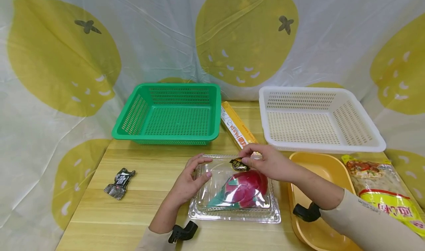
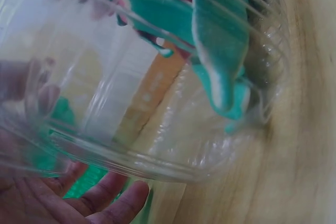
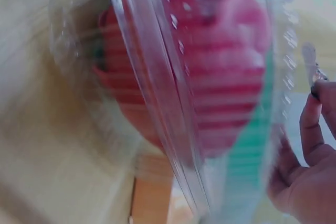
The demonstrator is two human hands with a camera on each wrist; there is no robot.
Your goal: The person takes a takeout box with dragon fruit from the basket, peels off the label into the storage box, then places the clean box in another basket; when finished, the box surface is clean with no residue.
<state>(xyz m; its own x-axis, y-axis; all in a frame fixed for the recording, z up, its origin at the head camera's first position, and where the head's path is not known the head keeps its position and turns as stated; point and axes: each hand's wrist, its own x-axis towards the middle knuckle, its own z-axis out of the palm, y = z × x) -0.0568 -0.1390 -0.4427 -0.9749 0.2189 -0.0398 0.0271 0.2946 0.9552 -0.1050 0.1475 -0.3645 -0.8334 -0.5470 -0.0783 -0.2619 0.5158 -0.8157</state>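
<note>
A clear plastic clamshell box (image 1: 207, 214) lies on the table in front of me. Through its lid a dragon fruit (image 1: 247, 188) shows, pink-red with green scales; the left wrist view brings those green scales (image 2: 220, 35) close. My left hand (image 1: 189, 181) rests at the box's left side, thumb over the lid, fingers loosely extended along the edge. Between right thumb and forefinger I pinch a black and gold sticker label (image 1: 238, 164) above the lid. That right hand (image 1: 270, 162) also appears at the edge of the right wrist view, where the label (image 3: 311, 59) stands away from the plastic.
A green basket (image 1: 212, 136) and a white basket (image 1: 325, 146) stand at the back. An orange pasta box (image 1: 237, 124) lies between them. A yellow tray (image 1: 307, 184) and a yellow food packet (image 1: 382, 192) are at right; a small black wrapped packet (image 1: 121, 182) lies left.
</note>
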